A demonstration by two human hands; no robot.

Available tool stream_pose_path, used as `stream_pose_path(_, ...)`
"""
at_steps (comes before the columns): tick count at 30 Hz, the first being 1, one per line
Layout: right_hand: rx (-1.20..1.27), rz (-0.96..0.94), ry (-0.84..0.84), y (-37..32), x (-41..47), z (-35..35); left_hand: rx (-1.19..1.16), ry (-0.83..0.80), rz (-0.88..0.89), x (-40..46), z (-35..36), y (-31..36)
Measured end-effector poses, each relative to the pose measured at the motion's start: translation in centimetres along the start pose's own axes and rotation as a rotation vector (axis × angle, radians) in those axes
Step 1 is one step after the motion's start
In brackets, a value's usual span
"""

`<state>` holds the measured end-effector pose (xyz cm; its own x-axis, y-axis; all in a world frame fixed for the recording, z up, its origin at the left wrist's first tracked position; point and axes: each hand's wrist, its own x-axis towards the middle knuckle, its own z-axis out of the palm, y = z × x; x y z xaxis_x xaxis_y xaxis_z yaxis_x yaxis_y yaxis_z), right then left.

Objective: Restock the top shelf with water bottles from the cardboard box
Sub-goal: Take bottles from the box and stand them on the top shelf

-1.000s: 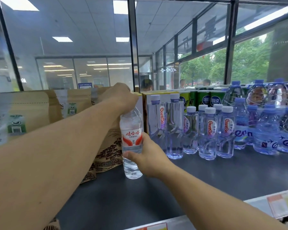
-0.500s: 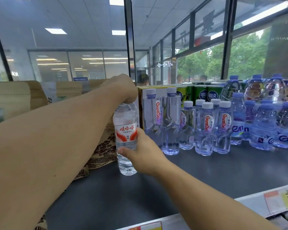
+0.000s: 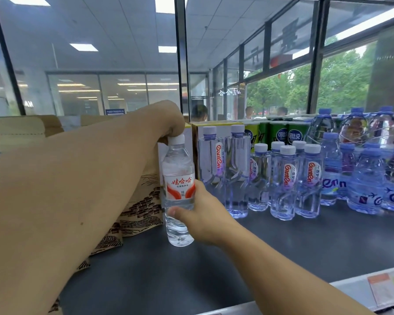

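Clear thin-plastic water bottle w/ red-white label stands upright on dark grey shelf, left of the other bottles. Left hand pinches cap, right hand wraps lower body. Prob heavy-ish, squishy walls, slick; grab label band.

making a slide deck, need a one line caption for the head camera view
Both hands set a water bottle on the dark top shelf: left hand on its cap, right hand round its body.
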<state>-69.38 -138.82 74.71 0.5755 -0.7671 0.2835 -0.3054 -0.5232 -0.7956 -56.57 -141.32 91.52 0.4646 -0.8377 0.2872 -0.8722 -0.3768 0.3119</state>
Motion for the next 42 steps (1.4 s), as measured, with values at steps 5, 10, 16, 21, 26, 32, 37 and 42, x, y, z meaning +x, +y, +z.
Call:
stream_pose_path(5, 0.011, -0.003, 0.018, 0.3, 0.2, 0.3, -0.149, -0.044, -0.007, -0.4, -0.2, -0.1)
stream_pose_path(10, -0.001, 0.0, 0.065, 0.7, 0.5, 0.8, -0.207, -0.079, -0.005, -1.6, -0.4, 0.3)
stream_pose_path(16, 0.0, 0.015, 0.067, 0.7, 0.4, 0.9, -0.179, 0.016, 0.015, -2.1, 0.1, -0.1)
stream_pose_path(21, 0.062, 0.053, 0.047, 0.2, -0.3, 0.7, -0.068, 0.175, 0.119, -3.8, 0.4, -0.8)
stream_pose_path(26, 0.085, 0.096, 0.057, 0.2, -2.3, 0.3, 0.033, 0.361, 0.196, -6.7, 0.4, -0.7)
stream_pose_path(32, 0.03, 0.124, 0.119, -0.3, -4.8, -1.3, -0.08, 0.475, 0.327, -11.4, 0.3, 1.5)
stream_pose_path(37, -0.062, 0.078, 0.209, -2.9, -8.3, -5.4, -0.19, 0.321, 0.392, -14.6, -0.1, 4.4)
stream_pose_path(42, -0.25, 0.107, 0.353, -4.8, -13.4, -10.0, -0.29, 0.184, 0.496, -18.8, 1.0, 7.1)
